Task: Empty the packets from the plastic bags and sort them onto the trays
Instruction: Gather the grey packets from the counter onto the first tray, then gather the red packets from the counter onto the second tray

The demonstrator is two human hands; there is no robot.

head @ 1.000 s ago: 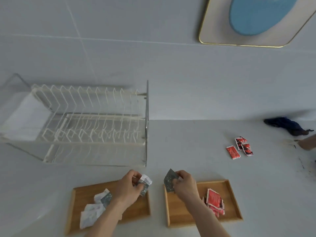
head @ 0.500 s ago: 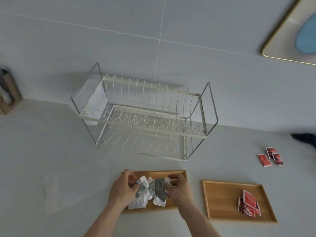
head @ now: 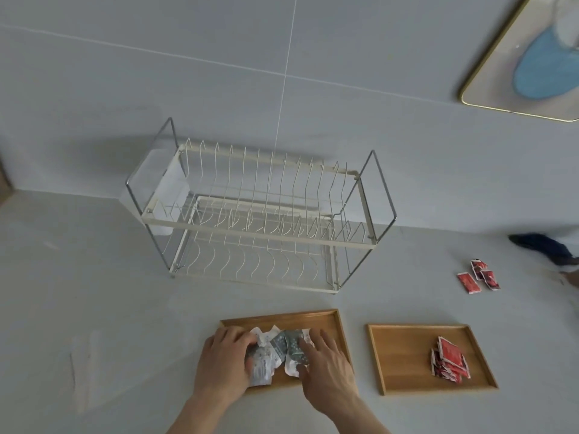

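Two wooden trays lie near the front edge of the grey counter. The left tray (head: 322, 319) holds several white and grey-green packets (head: 275, 349). My left hand (head: 224, 361) rests on the left side of that pile, fingers curled around a white packet. My right hand (head: 326, 368) lies flat on the pile's right side, fingers spread over a grey-green packet. The right tray (head: 398, 358) carries a stack of red packets (head: 449, 361). Three more red packets (head: 479, 275) lie loose on the counter at the far right. No plastic bag shows.
A white two-tier wire dish rack (head: 260, 220) stands behind the trays against the tiled wall. A dark blue cloth (head: 545, 249) lies at the right edge. A gold-framed picture (head: 532, 57) hangs top right.
Both hands brought their packets down onto the left tray's pile; my right hand has flattened and let go of its grey-green packet. The camera view swung left.
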